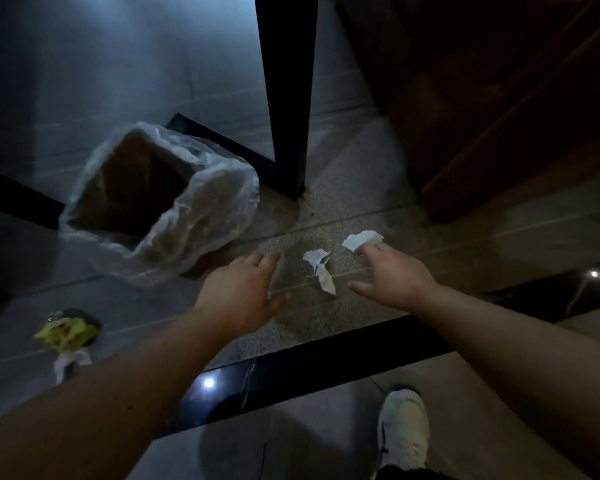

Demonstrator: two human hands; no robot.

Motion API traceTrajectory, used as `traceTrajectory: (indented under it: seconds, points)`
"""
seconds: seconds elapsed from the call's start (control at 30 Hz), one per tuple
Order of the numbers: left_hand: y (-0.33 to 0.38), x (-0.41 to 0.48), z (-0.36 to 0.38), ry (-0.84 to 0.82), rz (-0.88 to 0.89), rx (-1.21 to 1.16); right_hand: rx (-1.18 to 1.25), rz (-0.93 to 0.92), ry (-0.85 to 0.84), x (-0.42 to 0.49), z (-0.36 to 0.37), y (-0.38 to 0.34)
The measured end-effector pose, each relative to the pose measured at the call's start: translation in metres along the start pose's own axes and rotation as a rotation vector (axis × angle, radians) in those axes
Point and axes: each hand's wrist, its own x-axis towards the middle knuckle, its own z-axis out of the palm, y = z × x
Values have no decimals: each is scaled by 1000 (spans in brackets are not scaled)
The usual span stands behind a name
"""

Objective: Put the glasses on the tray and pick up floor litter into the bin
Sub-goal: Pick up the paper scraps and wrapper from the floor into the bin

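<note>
A brown bin [132,188] lined with a clear plastic bag stands on the tiled floor at the left. Two scraps of white paper lie on the floor: a crumpled one [319,268] between my hands and a flatter one [361,240] farther right. My right hand [392,275] reaches down with its fingertips touching the flatter scrap; the fingers are spread. My left hand [243,289] hovers open just left of the crumpled scrap, holding nothing. A yellow wrapper [66,332] and a white scrap [70,363] lie at the lower left. No glasses or tray are in view.
A black post [288,98] rises from the floor just behind the scraps. Dark wooden furniture [499,98] fills the upper right. A glossy black floor strip [326,358] crosses under my arms. My white shoe [402,427] stands at the bottom right.
</note>
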Motion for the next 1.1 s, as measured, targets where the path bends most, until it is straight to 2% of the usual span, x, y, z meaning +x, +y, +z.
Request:
traceTrajectory:
  seconds: [0.2,0.37,0.43,0.6,0.73,0.87,1.1]
  points:
    - [-20,33,89,-44,-94,-59,-9,31,-67,72,97,13]
    - [-27,39,118,6,-126,-53,5,65,-82,108,136,8]
    - [-27,40,123,9,-129,-60,13,79,-65,117,139,8]
    - [-22,63,126,17,-125,-62,-34,-37,-73,115,143,19]
    - [-10,105,134,-71,-80,31,21,-40,-98,94,136,45]
    - [9,151,151,-85,-85,51,43,-77,-16,76,117,80]
    - [31,178,185,-115,-93,29,24,7,89,72,84,113]
